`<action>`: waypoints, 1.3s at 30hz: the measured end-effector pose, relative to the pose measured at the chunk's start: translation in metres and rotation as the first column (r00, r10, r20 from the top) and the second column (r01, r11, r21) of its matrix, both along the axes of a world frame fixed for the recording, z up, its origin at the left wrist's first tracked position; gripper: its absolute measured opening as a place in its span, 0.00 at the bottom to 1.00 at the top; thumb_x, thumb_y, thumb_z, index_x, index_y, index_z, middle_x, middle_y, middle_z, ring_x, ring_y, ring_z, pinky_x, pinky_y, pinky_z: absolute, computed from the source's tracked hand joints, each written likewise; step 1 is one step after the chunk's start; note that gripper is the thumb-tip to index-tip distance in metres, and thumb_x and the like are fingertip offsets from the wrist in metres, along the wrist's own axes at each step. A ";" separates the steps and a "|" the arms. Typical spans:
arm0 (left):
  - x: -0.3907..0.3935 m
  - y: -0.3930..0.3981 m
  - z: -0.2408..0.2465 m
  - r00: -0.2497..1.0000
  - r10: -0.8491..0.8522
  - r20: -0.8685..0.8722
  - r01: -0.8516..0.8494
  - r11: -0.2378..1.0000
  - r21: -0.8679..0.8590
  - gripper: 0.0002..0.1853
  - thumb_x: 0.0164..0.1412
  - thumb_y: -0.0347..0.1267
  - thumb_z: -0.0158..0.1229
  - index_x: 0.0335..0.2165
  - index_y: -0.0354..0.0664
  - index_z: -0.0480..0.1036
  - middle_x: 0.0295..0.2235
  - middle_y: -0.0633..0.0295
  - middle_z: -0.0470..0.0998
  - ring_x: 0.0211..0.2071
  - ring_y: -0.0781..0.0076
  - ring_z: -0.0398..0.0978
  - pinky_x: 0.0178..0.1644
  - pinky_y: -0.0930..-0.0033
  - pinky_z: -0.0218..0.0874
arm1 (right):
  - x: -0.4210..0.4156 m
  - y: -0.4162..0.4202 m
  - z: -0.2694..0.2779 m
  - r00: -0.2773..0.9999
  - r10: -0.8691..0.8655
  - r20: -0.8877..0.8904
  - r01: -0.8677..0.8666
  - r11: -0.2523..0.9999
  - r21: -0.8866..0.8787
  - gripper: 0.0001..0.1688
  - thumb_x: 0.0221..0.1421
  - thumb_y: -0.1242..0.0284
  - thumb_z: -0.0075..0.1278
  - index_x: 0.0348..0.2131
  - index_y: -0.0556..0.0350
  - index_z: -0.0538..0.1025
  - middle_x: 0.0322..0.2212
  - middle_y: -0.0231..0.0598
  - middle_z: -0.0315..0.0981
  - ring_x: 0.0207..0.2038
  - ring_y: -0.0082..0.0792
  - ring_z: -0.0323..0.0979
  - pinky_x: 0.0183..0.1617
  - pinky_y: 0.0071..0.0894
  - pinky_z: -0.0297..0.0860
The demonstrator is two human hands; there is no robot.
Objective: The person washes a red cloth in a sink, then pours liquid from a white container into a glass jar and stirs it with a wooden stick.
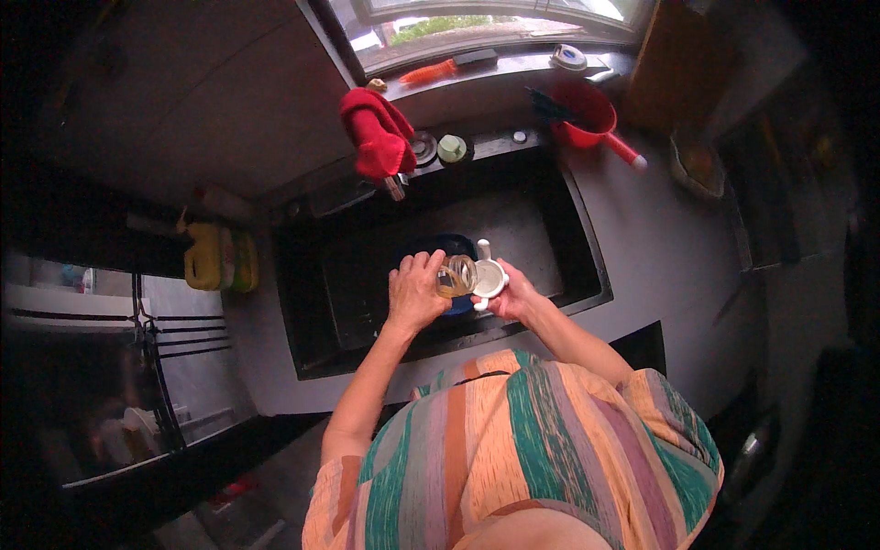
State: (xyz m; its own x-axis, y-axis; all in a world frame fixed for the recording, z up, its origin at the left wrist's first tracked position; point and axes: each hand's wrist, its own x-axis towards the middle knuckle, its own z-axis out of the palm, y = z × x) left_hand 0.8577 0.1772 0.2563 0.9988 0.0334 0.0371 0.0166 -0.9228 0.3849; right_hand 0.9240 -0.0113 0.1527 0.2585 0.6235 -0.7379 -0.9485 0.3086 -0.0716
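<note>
My left hand point(415, 291) grips a clear glass jar point(459, 276) that is tipped on its side, its mouth towards the right. In my right hand point(514, 294) is a round white piece point(490, 279) with knobs sticking out from its rim. Its pale, shallow inside lies right at the jar's mouth; whether the two touch I cannot tell. Something yellowish shows in or through the jar's lower part. Partly hidden under my hands, a blue basin point(440, 243) stands in the dark sink point(519, 227).
A red cloth point(375, 130) hangs over the faucet point(394, 188) behind the sink. Right of it is a light green item point(451, 148). A red dipper point(584, 127) lies at the back right corner, and a yellow jug point(204, 258) stands at the left.
</note>
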 end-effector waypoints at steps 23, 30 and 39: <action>-0.017 0.017 -0.016 0.954 0.242 -0.176 -0.282 0.531 -0.799 0.40 0.29 0.27 0.68 0.47 0.43 0.63 0.42 0.63 0.72 0.44 0.68 0.69 0.50 0.68 0.59 | 0.045 -0.023 -0.041 0.980 -0.195 0.032 0.198 0.957 -0.213 0.29 0.58 0.49 0.28 0.42 0.51 0.69 0.37 0.44 0.71 0.30 0.46 0.73 0.18 0.36 0.71; -0.030 0.020 -0.031 0.948 0.261 -0.184 -0.299 0.524 -0.797 0.40 0.29 0.29 0.69 0.47 0.43 0.63 0.41 0.62 0.72 0.44 0.67 0.69 0.50 0.68 0.59 | 0.056 -0.029 -0.075 0.954 -0.281 0.107 0.300 0.912 -0.279 0.26 0.57 0.51 0.33 0.42 0.50 0.69 0.37 0.43 0.71 0.31 0.43 0.73 0.22 0.40 0.73; -0.027 0.016 -0.034 0.946 0.268 -0.183 -0.288 0.437 -0.852 0.38 0.30 0.30 0.70 0.46 0.42 0.64 0.41 0.62 0.71 0.43 0.69 0.69 0.51 0.67 0.59 | 0.069 -0.016 -0.017 0.355 0.508 0.784 0.476 0.624 -0.620 0.40 0.33 0.61 0.60 0.46 0.56 0.65 0.38 0.48 0.69 0.31 0.42 0.73 0.28 0.34 0.70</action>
